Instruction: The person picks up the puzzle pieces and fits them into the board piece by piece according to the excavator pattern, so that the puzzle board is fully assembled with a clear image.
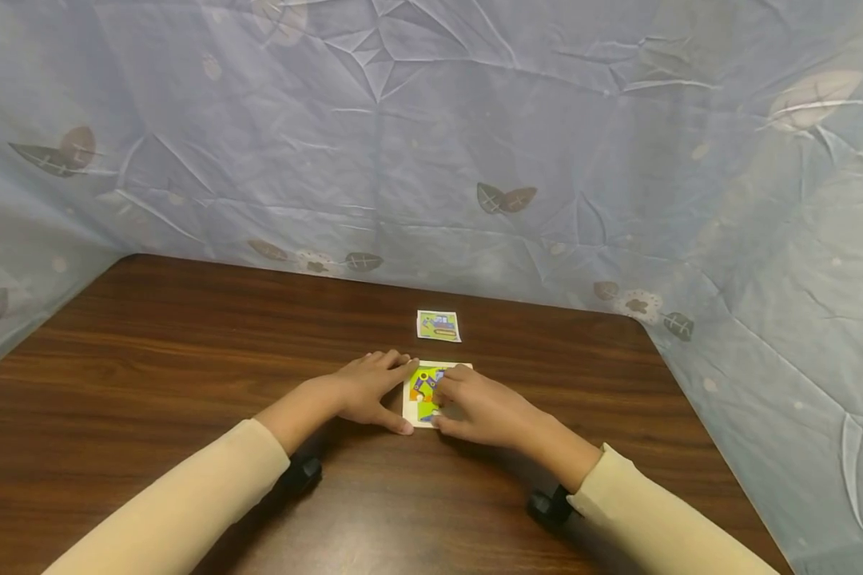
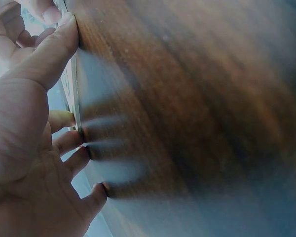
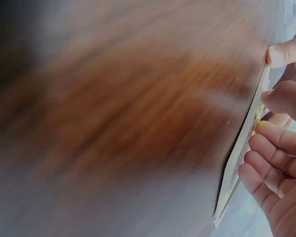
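Observation:
A small square picture puzzle board with a cream rim lies flat on the table, showing a green, yellow and blue picture. My left hand rests along its left side, fingers spread. The left thumb touches the board's near left corner and the index finger its far left corner. Over the right half is my right hand, thumb and loosely bent fingertips on the picture, hiding much of it. The right wrist view shows these fingertips against the board's upper face.
Just beyond the board lies a small square picture card with a similar green and blue design. The brown wood-grain table is enclosed by a grey-blue leaf-print cloth at the back and sides.

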### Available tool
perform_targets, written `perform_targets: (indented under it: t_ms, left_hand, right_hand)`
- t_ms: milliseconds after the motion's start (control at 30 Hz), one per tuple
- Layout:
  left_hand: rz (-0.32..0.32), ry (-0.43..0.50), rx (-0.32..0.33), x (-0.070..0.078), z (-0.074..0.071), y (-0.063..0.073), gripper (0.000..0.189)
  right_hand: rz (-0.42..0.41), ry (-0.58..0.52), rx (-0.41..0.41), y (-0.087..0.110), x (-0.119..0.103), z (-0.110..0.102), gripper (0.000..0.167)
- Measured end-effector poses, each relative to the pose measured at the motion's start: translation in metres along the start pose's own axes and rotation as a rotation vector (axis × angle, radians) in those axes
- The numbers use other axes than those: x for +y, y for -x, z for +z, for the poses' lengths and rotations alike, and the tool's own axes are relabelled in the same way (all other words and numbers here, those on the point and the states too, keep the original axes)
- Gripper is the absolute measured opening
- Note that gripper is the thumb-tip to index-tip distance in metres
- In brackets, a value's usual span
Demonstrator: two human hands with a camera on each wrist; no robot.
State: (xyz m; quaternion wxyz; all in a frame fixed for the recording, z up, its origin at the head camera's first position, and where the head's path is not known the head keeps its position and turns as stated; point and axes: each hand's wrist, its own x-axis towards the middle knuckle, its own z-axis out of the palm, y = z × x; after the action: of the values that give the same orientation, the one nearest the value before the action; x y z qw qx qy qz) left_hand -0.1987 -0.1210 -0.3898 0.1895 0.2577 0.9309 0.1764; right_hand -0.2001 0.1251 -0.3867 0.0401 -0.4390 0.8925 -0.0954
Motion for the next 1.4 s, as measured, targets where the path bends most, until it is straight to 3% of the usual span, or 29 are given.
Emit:
perform_targets:
  t_ms: [467,1000,1400]
  left_hand:
    - [0.027,0.006,0.009,0.0,0.0,-0.001,0.104]
    - [0.029,0.019,0.0,-0.002,0.0,0.001,0.104]
    - [0.029,0.029,0.003,0.0,0.0,0.001,0.104]
  right_hand:
    - [0.015,0.036,-0.062,-0.015,-0.009,-0.004,0.018]
    - [0.046,-0.031,-0.105,-0.021,-0.016,-0.007,0.017]
    - [0.063,-0.093,-0.085,-0.021,-0.015,-0.004,0.009]
